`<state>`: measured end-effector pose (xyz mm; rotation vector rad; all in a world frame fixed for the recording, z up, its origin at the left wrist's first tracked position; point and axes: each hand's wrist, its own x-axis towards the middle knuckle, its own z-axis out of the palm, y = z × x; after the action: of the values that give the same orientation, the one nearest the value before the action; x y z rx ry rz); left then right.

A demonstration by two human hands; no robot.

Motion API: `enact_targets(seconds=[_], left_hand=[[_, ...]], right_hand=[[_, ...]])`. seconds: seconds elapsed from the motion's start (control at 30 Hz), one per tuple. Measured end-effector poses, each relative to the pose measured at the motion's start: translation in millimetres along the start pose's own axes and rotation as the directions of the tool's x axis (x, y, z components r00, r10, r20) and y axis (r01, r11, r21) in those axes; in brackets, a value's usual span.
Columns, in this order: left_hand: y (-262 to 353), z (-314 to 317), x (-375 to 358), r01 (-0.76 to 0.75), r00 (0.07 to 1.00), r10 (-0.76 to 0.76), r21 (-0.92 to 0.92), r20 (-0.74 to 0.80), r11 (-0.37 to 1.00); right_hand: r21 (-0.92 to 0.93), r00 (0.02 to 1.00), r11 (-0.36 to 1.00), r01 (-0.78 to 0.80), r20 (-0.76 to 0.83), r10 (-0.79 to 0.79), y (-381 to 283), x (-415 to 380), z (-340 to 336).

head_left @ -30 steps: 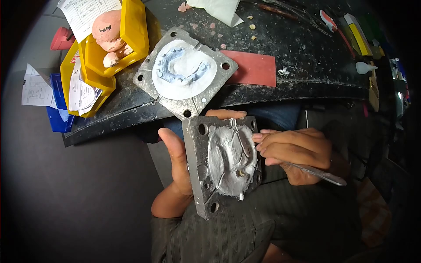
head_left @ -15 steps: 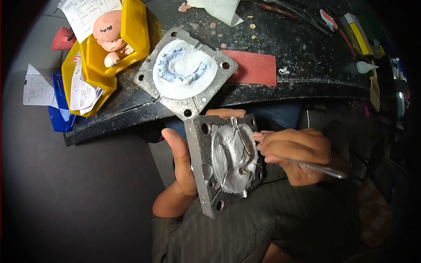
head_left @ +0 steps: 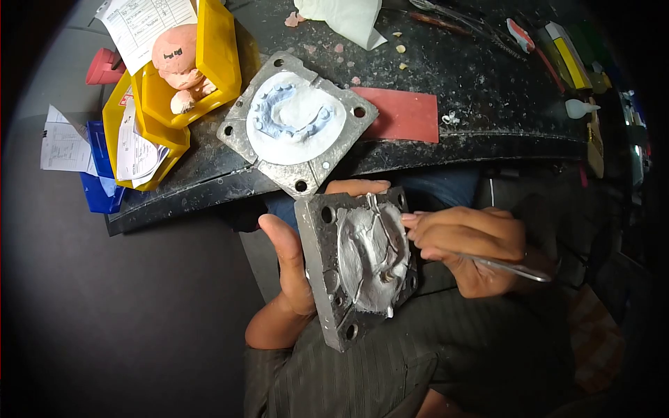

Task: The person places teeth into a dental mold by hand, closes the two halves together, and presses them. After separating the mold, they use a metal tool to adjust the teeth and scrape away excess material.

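Observation:
My left hand [head_left: 287, 275] holds a metal dental flask half [head_left: 324, 279] from below and the side, thumb up along its left wall and fingers showing past the top edge. Grey-white plaster [head_left: 362, 244] with a curved, ridged mould hollow fills this half. My right hand [head_left: 474, 244] is closed around a slim metal instrument [head_left: 512, 268], whose shaft sticks out to the right. Its working end is hidden by my fingers. Those fingertips are at the plaster's right edge. Just beyond, the other flask half [head_left: 301, 174] lies on the bench with a blue-grey tooth arch [head_left: 279, 124] in white plaster.
A red wax sheet [head_left: 404, 117] lies beside the flask half on the black bench [head_left: 481, 150]. Yellow bins [head_left: 221, 56] at left hold papers and pink plaster pieces [head_left: 175, 56]. White tissue [head_left: 345, 17], hand tools and a small white bulb [head_left: 580, 109] are farther back.
The held flask half and my left hand sit slightly lower in view; the bench things have shifted slightly too, as the camera moved. Both hands keep their grips.

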<state>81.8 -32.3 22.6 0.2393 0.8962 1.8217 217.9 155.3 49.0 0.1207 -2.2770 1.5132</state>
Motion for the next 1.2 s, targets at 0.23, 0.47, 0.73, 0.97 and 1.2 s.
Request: enact_targets(seconds=[0.23, 0.47, 0.73, 0.97, 1.2], left_hand=[[2.4, 2.5, -0.3, -0.02, 0.999, 0.022, -0.078, 0.03, 0.997], [1.7, -1.9, -4.3, -0.084, 0.988, 0.093, -0.07, 0.126, 0.994], [-27.9, 29.6, 3.9, -0.327, 0.901, 0.41, -0.404, 0.138, 0.854], [-25.3, 25.9, 5.4, -0.249, 0.924, 0.353, -0.474, 0.144, 0.844], [6.2, 9.8, 4.2, -0.012, 0.961, 0.17, -0.577, 0.22, 0.816]], right_hand=[[-0.037, 1.0, 0.999, -0.01, -0.021, 0.009, -1.3, 0.1, 1.2], [0.227, 0.999, 0.974, -0.014, 0.047, 0.003, 1.9, 4.0, -22.5], [0.2, 0.941, 0.98, 0.01, -0.334, 0.059, 3.5, 5.8, -63.4], [0.193, 0.922, 0.981, -0.009, -0.378, 0.083, 8.5, -0.3, -86.5], [0.441, 0.964, 0.898, 0.003, -0.241, 0.115, -9.7, -8.1, -69.1]])
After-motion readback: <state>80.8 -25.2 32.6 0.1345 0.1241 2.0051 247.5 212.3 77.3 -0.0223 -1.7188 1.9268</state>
